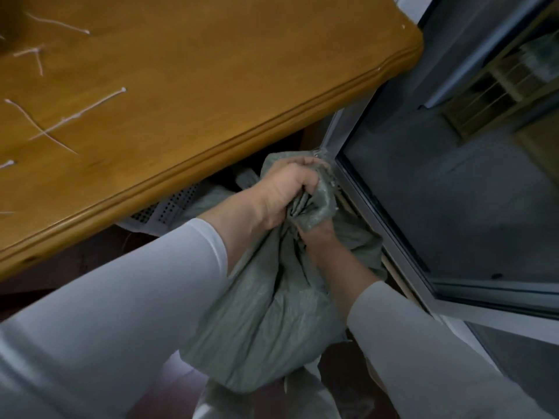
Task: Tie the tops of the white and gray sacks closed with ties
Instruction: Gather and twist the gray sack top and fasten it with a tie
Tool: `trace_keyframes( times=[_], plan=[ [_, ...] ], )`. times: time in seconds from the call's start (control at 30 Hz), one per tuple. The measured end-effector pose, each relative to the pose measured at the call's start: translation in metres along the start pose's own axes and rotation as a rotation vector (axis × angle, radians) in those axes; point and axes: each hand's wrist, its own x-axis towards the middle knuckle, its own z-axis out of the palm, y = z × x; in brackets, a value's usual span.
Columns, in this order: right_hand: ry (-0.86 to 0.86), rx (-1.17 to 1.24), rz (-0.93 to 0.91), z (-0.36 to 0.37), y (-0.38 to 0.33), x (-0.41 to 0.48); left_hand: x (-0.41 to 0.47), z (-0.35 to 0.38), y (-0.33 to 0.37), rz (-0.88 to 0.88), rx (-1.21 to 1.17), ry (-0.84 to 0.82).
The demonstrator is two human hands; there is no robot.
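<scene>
We hold the gray sack [266, 313] below the wooden surface's [242, 86] edge, left hand [287, 192] fingers curled tight round its bunched top, right hand [320, 240] gripping the neck beneath, white ties [81, 114] lying above.

Both sleeved arms are stretched forward; the left hand [287, 192] and right hand [319, 237] are clenched, fingers curled into the gray sack [266, 316].
</scene>
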Motion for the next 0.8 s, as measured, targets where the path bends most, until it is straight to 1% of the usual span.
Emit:
trace_keyframes(
  times=[0.03, 0.07, 0.1, 0.13, 0.17, 0.2, 0.27, 0.3, 0.37, 0.43, 0.5, 0.53, 0.57, 0.6, 0.67, 0.7, 0.73, 0.8],
  plan=[
    [0.06, -0.015, 0.004, 0.005, -0.003, -0.004, 0.0, -0.007, -0.002, 0.026, -0.039, -0.001],
    [0.07, -0.06, -0.024, 0.001, 0.0, 0.001, -0.001, -0.017, -0.006, 0.076, -0.033, 0.036],
    [0.094, -0.03, -0.02, 0.003, -0.003, -0.002, -0.002, -0.03, -0.012, 0.154, 0.063, 0.115],
    [0.118, -0.026, -0.027, -0.001, -0.002, 0.0, -0.004, -0.044, -0.019, 0.232, 0.239, 0.2],
    [0.146, -0.023, -0.017, -0.003, -0.002, 0.0, -0.006, -0.058, -0.027, 0.26, 0.449, 0.229],
    [0.142, -0.03, -0.011, -0.007, 0.0, 0.003, -0.006, -0.069, -0.036, 0.215, 0.659, 0.175],
    [0.092, -0.018, 0.001, -0.01, 0.003, 0.005, -0.002, -0.081, -0.057, 0.042, 0.962, -0.034],
    [0.061, -0.022, 0.008, -0.01, 0.005, 0.005, 0.003, -0.082, -0.065, 0.012, 1.061, -0.1],
    [0.004, -0.057, 0.002, -0.011, 0.006, 0.003, 0.016, -0.079, -0.078, 0.044, 1.139, -0.133],
    [-0.046, -0.141, -0.037, -0.01, 0.001, 0.001, 0.023, -0.075, -0.089, -0.004, 1.053, -0.172],
    [-0.009, -0.257, -0.098, -0.004, -0.01, 0.002, 0.021, -0.072, -0.102, -0.095, 0.842, -0.245],
    [0.015, -0.273, -0.127, 0.002, -0.016, 0.002, 0.017, -0.068, -0.109, -0.108, 0.773, -0.242],
    [0.041, -0.245, -0.15, 0.011, -0.021, 0.002, 0.014, -0.063, -0.114, -0.103, 0.726, -0.19],
    [0.066, -0.185, -0.152, 0.023, -0.023, 0.0, 0.015, -0.062, -0.119, -0.073, 0.677, -0.099],
    [0.128, -0.028, -0.099, 0.045, -0.021, -0.002, 0.019, -0.063, -0.125, -0.052, 0.625, 0.078],
    [0.127, 0.053, -0.048, 0.052, -0.017, -0.001, 0.021, -0.066, -0.126, -0.05, 0.603, 0.148],
    [0.086, 0.099, 0.014, 0.058, -0.014, 0.001, 0.022, -0.068, -0.128, -0.024, 0.571, 0.208],
    [-0.009, 0.062, 0.115, 0.069, -0.014, -0.001, 0.023, -0.07, -0.129, -0.014, 0.456, 0.324]
  ],
)
